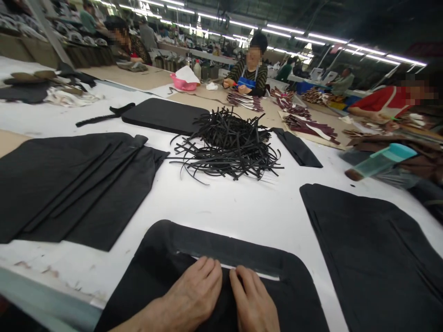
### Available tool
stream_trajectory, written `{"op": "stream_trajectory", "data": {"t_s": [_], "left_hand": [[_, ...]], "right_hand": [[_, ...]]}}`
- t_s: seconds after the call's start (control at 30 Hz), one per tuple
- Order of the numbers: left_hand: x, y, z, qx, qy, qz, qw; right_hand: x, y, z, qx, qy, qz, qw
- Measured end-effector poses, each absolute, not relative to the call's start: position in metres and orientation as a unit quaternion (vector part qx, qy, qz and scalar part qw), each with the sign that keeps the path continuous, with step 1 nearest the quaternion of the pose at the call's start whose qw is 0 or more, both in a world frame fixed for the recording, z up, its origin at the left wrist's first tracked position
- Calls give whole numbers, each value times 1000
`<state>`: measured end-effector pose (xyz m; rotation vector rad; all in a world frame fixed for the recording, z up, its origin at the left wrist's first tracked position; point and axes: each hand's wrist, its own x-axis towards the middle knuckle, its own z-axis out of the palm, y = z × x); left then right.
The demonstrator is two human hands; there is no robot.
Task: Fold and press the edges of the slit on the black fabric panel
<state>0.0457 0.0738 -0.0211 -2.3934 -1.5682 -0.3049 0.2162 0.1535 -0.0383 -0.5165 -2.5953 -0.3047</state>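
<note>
A black panel with rounded corners (pixel 159 244) lies on the white table in front of me. A long narrow slot with a white strip (pixel 270 276) showing in it runs across its upper part. My left hand (pixel 199 286) is closed, its bent fingertips on the slot's lower edge. Just beside it, my right hand (pixel 254 297) grips that same edge with curled fingers. A small gap parts the two hands. The undersides of the fingers are hidden.
Beyond the panel lies a heap of thin black strips (pixel 231 143). Overlapping black pieces (pixel 69 184) are at left, more black panels (pixel 374 249) at right. A bottle with a turquoise lid (pixel 384 161) lies on the right. Co-workers (pixel 251 69) sit across the table.
</note>
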Motion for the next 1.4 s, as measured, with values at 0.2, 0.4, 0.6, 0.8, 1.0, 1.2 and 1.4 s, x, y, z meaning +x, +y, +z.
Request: {"op": "stream_trajectory", "data": {"t_s": [0.2,0.4,0.6,0.8,1.0,1.2,1.4], "left_hand": [[22,70,-9,-835,-543,-75,58],[0,59,-5,-838,-540,-72,27],[-22,49,2,-850,-521,-76,27],[-40,39,10,-848,-524,-68,20],[-47,31,14,-828,-558,-49,2],[-55,19,14,-755,-645,-116,2],[-21,27,9,-746,-631,-201,74]], "right_hand": [[220,158,-33,-188,-952,-99,220],[217,155,-30,-195,-957,-79,200],[218,154,-27,-205,-953,-79,209],[226,157,-37,-182,-965,-111,154],[227,160,-43,-153,-960,-152,176],[235,164,-39,-161,-961,-137,177],[199,145,-19,-185,-953,-84,226]]}}
